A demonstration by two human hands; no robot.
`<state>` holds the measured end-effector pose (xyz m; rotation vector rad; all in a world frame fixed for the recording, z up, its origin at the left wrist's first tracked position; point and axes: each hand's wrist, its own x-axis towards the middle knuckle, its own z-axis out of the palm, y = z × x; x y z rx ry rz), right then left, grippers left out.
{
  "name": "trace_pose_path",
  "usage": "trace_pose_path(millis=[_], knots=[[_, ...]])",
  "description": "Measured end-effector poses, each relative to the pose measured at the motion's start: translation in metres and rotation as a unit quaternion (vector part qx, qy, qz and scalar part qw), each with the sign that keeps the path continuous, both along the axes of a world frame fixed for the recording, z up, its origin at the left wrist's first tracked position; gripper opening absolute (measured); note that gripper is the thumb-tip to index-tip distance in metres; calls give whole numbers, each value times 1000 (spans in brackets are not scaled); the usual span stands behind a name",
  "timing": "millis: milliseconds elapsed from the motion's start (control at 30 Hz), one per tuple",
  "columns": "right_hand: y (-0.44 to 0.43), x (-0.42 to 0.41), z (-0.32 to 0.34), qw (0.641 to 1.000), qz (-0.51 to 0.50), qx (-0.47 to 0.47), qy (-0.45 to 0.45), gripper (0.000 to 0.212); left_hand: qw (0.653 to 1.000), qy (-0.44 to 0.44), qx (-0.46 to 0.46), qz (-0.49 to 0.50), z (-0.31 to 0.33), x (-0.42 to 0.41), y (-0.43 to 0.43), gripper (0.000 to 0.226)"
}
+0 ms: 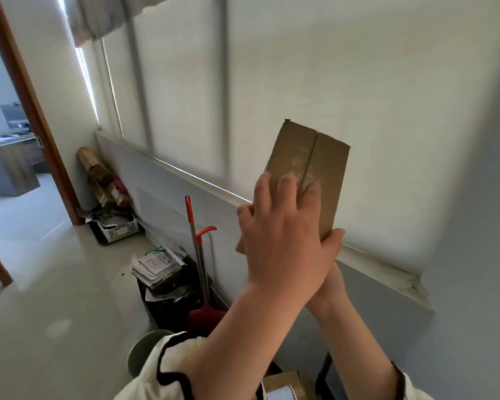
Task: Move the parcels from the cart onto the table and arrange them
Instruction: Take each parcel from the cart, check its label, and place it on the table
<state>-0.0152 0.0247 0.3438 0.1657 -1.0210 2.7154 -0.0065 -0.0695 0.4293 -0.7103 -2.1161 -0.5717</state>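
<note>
Pale roller blinds [300, 82] drawn over wide window, daylight leaking at left edge. Grey wall [185, 203] below sill. Glossy light floor [41, 269]. Brown door frame [32, 111] left; red-handled broom [191, 226] against wall.

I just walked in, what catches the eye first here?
A brown cardboard parcel is raised at centre right before the pale window blind, gripped by the left hand, the right hand mostly hidden behind it. Lower down, a red-handled broom leans on the wall.

Cream sleeves [140, 382], black wavy piping [160, 368] edging cuffs; forearms bare.
</note>
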Motion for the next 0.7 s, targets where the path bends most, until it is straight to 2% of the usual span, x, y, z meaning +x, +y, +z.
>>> trace_pose_path(millis=[67, 133, 200, 233, 267, 333, 400, 433, 467, 500, 567, 633, 700], knots=[[10, -2, 0, 1000, 1, 18, -2, 58, 999, -19, 33, -31, -1, -9, -6, 61], [23, -1, 8, 999, -33, 28, 14, 46, 989, -69, 87, -97, 1, -23, -16, 61], [32, 5, 23, 991, -95, 97, 15, 46, 953, -164, 164, -193, 4, -41, -28, 57], [33, 10, 32, 980, -132, 150, 18, 47, 918, -222, 219, -245, 5, -51, -35, 52], [32, 17, 42, 963, -171, 209, 25, 48, 864, -289, 283, -302, 4, -61, -40, 47], [22, 29, 63, 906, -254, 337, 28, 47, 718, -404, 397, -406, -6, -80, -48, 43], [5, 37, 76, 824, -321, 465, 35, 46, 587, -478, 448, -476, -22, -92, -50, 42], [-4, 39, 80, 772, -344, 533, 38, 49, 540, -502, 457, -497, -29, -94, -49, 43], [-10, 38, 81, 722, -355, 592, 39, 52, 509, -517, 462, -510, -36, -94, -48, 44], [-16, 36, 81, 682, -358, 637, 39, 57, 489, -524, 470, -515, -43, -96, -48, 44], [-21, 32, 79, 643, -350, 680, 30, 62, 467, -530, 482, -518, -51, -97, -48, 44], [-21, 29, 78, 646, -340, 683, 25, 61, 469, -532, 485, -511, -52, -100, -51, 45], [-20, 28, 81, 673, -335, 658, 35, 61, 493, -525, 483, -498, -48, -103, -55, 47]])
